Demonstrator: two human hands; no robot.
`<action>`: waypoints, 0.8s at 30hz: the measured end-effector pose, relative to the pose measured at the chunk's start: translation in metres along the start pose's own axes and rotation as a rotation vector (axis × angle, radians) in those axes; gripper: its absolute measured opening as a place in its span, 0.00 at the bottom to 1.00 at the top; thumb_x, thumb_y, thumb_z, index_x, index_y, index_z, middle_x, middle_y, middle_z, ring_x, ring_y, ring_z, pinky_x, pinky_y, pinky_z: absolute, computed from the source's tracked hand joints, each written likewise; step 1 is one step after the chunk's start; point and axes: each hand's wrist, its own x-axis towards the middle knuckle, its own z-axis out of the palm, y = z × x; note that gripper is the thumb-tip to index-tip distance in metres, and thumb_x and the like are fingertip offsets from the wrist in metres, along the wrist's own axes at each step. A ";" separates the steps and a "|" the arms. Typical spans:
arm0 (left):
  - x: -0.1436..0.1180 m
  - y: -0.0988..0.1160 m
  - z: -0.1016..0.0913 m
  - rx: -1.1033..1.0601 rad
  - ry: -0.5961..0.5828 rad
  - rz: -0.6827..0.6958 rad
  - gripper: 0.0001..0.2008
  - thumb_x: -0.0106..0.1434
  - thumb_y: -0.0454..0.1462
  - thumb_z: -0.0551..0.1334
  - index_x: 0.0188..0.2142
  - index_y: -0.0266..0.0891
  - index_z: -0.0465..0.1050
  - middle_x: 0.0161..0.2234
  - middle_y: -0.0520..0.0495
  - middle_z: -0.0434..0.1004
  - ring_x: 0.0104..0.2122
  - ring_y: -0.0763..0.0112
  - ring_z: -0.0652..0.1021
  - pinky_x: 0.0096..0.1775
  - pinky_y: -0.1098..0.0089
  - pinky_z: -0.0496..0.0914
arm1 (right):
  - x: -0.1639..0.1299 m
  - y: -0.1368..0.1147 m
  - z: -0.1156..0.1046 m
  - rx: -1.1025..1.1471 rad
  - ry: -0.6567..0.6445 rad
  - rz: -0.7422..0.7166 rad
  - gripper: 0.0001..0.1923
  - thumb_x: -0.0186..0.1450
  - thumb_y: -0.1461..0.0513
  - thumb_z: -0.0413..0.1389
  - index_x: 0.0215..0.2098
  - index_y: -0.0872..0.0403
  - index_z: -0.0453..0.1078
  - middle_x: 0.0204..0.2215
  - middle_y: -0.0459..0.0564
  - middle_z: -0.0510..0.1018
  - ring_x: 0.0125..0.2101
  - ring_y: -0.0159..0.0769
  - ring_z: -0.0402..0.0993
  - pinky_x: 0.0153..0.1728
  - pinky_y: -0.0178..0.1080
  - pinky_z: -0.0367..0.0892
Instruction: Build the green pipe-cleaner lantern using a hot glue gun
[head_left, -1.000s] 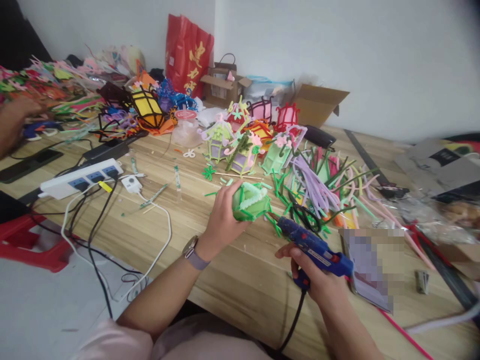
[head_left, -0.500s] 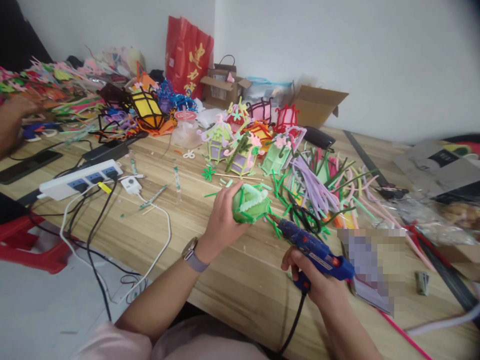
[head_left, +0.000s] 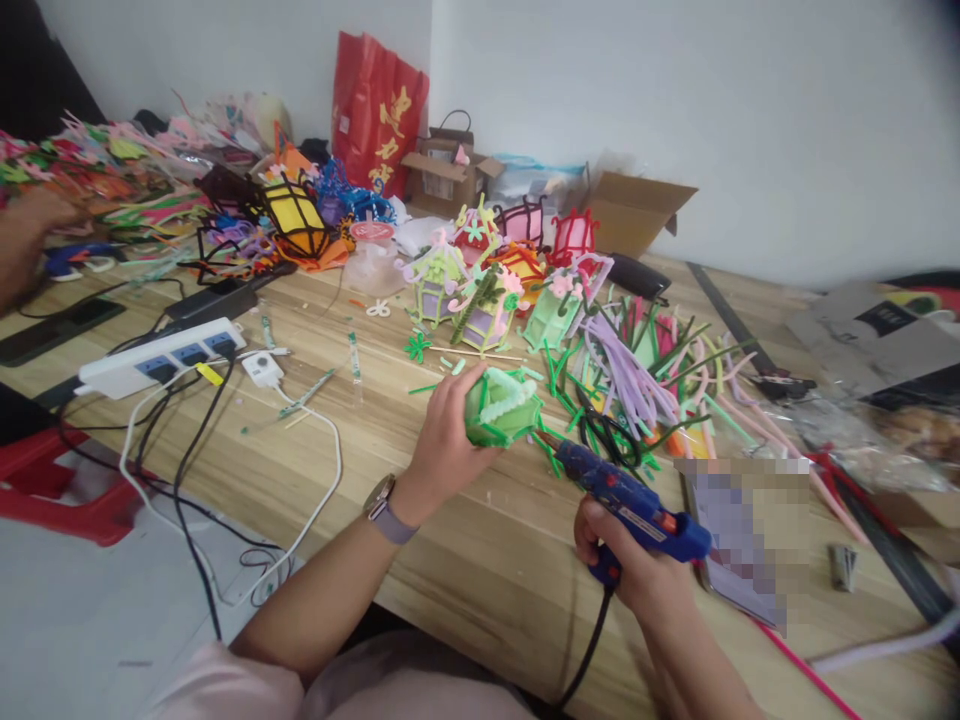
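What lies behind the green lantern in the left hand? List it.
Behind the green lantern held by the left hand: finished lanterns, then pipe cleaners to the right. The tabletop directly under it is hidden.

One view only is provided, taken from a head-worn camera. The table (head_left: 465,560) is looked down on, forward and obliquely, toward the far wall (head_left: 675,110). The forearms are seen close at the lower edge; the table's far clutter is seen further off. No second view is supplied for overlap.
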 end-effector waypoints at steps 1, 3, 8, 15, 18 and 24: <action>0.000 0.000 0.000 0.002 0.003 0.001 0.39 0.58 0.42 0.68 0.64 0.41 0.50 0.55 0.36 0.67 0.54 0.54 0.70 0.55 0.55 0.66 | 0.000 0.000 0.000 -0.004 -0.009 -0.004 0.25 0.60 0.46 0.59 0.14 0.54 0.66 0.11 0.47 0.69 0.14 0.31 0.65 0.17 0.35 0.61; 0.000 0.000 0.000 0.000 0.007 0.006 0.39 0.58 0.42 0.68 0.64 0.41 0.50 0.54 0.36 0.67 0.54 0.55 0.70 0.54 0.55 0.66 | 0.000 0.001 0.000 -0.018 -0.026 -0.008 0.26 0.60 0.46 0.59 0.13 0.54 0.66 0.11 0.48 0.70 0.14 0.31 0.65 0.17 0.35 0.61; 0.001 0.001 0.000 -0.003 0.008 0.008 0.39 0.58 0.42 0.67 0.64 0.42 0.50 0.55 0.36 0.67 0.54 0.55 0.70 0.55 0.56 0.66 | 0.001 0.004 -0.002 -0.029 -0.006 -0.011 0.26 0.60 0.46 0.59 0.13 0.54 0.65 0.10 0.47 0.69 0.13 0.30 0.64 0.16 0.34 0.60; -0.001 0.000 0.000 -0.001 0.005 0.007 0.40 0.57 0.43 0.68 0.64 0.42 0.50 0.55 0.36 0.67 0.55 0.54 0.70 0.55 0.54 0.66 | 0.003 0.004 -0.006 -0.088 -0.063 -0.029 0.27 0.61 0.45 0.58 0.13 0.53 0.65 0.10 0.48 0.70 0.12 0.31 0.65 0.14 0.34 0.61; -0.001 0.000 0.000 -0.007 0.003 0.003 0.40 0.57 0.43 0.68 0.64 0.42 0.50 0.55 0.36 0.67 0.55 0.53 0.70 0.55 0.53 0.65 | 0.002 0.002 -0.005 -0.101 -0.049 -0.025 0.27 0.61 0.45 0.57 0.13 0.53 0.65 0.09 0.48 0.70 0.11 0.31 0.64 0.14 0.34 0.61; -0.001 0.000 0.001 -0.006 0.012 0.006 0.41 0.56 0.42 0.69 0.64 0.42 0.50 0.55 0.36 0.67 0.55 0.54 0.70 0.55 0.54 0.66 | 0.001 0.000 -0.002 -0.096 -0.020 -0.014 0.27 0.60 0.45 0.58 0.12 0.53 0.64 0.09 0.47 0.69 0.11 0.30 0.64 0.15 0.34 0.60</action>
